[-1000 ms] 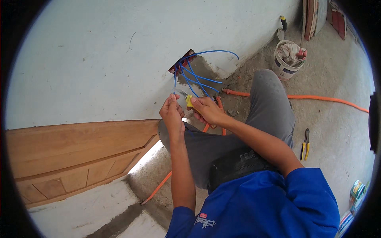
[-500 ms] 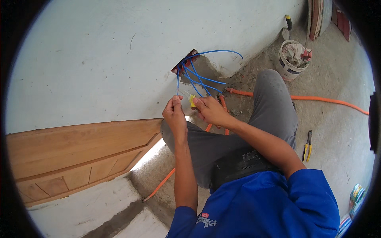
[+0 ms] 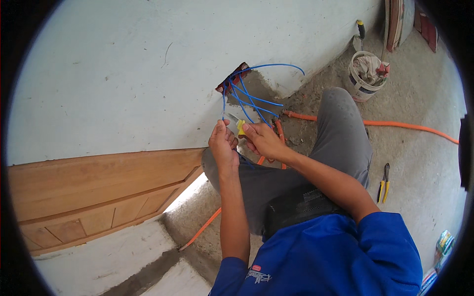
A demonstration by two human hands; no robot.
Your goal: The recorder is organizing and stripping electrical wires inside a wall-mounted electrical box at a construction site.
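A blue electrical wire (image 3: 223,104) runs down from the hole (image 3: 232,81) in the wall into my left hand (image 3: 223,145), whose thumb and fingers pinch it. My right hand (image 3: 265,139) is closed round the yellow handle of a small knife (image 3: 242,128). Its thin blade points up and left, close to the wire just above my left fingertips; whether it touches cannot be made out. Several more blue wires (image 3: 256,98) stick out of the same hole, fanning to the right. Below my left hand, a length of blue wire hangs across my grey trouser leg.
Orange conduit (image 3: 405,125) snakes over the concrete floor. Yellow-handled pliers (image 3: 383,183) lie to my right. A bucket (image 3: 366,91) holding a cloth stands at the far right, with a trowel (image 3: 360,30) beside it. A wooden door panel (image 3: 108,180) is at the left.
The view has shifted slightly. My left fingers have turned a little on the wire, and a hanging length of wire now shows below them. The knife stays in my right hand.
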